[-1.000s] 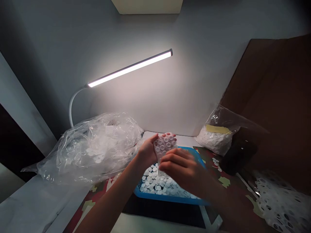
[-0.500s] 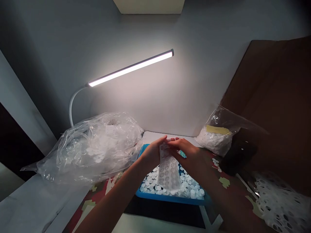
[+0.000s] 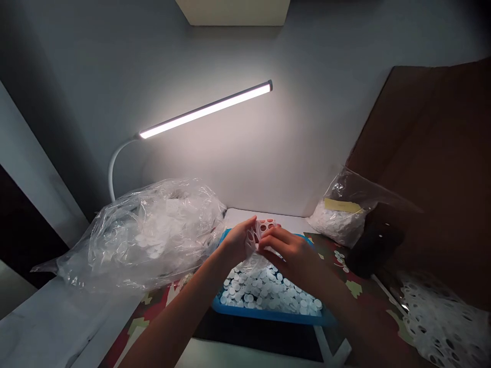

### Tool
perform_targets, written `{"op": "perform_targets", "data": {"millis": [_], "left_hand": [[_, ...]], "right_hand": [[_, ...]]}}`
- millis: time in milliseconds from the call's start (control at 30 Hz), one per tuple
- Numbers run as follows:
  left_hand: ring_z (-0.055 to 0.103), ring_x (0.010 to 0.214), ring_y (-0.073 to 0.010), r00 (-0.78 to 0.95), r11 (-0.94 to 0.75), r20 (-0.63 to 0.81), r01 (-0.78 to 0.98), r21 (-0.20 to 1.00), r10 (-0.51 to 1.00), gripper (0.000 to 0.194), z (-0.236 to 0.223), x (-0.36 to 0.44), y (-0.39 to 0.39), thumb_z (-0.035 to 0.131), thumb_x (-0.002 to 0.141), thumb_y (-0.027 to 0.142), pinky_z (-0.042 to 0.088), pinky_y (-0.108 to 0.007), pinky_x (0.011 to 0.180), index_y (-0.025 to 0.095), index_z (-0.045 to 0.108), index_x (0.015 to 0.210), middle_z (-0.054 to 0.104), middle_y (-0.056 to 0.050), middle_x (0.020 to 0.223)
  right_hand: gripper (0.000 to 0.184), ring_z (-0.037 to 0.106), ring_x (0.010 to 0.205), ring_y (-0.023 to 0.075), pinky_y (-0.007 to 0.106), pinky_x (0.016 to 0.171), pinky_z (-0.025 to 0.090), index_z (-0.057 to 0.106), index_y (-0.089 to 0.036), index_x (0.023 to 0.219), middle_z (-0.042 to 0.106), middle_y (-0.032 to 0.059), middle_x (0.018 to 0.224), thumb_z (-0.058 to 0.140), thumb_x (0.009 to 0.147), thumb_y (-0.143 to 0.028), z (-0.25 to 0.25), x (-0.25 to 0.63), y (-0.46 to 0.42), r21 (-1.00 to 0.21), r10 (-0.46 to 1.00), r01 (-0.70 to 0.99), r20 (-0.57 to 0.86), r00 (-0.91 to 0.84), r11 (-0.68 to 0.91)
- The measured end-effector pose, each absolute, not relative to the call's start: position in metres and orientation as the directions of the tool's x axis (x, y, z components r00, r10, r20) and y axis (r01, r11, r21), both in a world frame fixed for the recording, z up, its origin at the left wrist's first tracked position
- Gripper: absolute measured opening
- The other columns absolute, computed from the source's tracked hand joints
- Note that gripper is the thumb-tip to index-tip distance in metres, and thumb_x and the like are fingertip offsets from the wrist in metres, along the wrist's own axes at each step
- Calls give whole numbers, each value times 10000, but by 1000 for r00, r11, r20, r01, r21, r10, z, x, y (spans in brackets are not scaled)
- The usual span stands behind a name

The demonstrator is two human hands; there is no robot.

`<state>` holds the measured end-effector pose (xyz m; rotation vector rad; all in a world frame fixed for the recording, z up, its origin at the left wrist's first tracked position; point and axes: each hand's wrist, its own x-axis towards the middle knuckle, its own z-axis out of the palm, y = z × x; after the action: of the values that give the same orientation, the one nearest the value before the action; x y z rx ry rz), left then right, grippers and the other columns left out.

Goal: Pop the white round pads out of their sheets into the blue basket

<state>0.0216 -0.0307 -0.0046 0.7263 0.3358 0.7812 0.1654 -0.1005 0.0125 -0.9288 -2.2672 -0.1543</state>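
A thin white sheet with round holes (image 3: 267, 224) is held up over the blue tray (image 3: 264, 314). My left hand (image 3: 238, 238) grips the sheet's left side, with the thumb pointing up. The bent fingers of my right hand (image 3: 292, 251) are closed at the sheet's lower middle. Part of the sheet hangs crumpled below the fingers, and my right hand hides some of it. Many small white discs (image 3: 268, 291) lie loose in the tray under both hands.
A large clear bag (image 3: 153, 240) of white pieces lies at left. Another clear bag (image 3: 341, 220) with a yellow label stands at back right, near a dark object (image 3: 376, 240). Punched-out white sheets (image 3: 441, 317) pile up at right. A lit lamp (image 3: 207, 110) hangs above.
The sheet, which hung long over the discs, is now bunched up at my hands, and open holes show in its upper part. My right hand has moved slightly lower on it.
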Motion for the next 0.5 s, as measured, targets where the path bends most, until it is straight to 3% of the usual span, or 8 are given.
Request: {"op": "perform_targets", "data": {"millis": [200,333,500], "left_hand": [[659,875,-226,561,463,-82,-581,670,823,402,-4,8,-14,295,958,278,453,-320,828,48,624,981,678,-166,964],[664,818,-225,598,496,-94,-556,667,796,460,4,6,-18,277,958,306,462,-327,804,20,636,951,681,-182,905],[609,607,-146,616,425,-52,-476,770,786,278,5,15,-30,507,869,306,454,-254,667,83,672,843,657,-73,701]], "right_hand": [[61,589,785,114,239,694,479,572,-212,886,624,10,904,523,915,-235,22,158,-122,-291,530,444,509,-678,848],[54,610,740,128,248,666,484,582,-224,869,642,4,855,537,899,-222,22,166,-113,-356,660,571,553,-509,739],[104,643,759,156,275,701,517,606,-229,965,671,9,895,592,863,-241,17,177,-91,-387,729,701,626,-277,599]]}}
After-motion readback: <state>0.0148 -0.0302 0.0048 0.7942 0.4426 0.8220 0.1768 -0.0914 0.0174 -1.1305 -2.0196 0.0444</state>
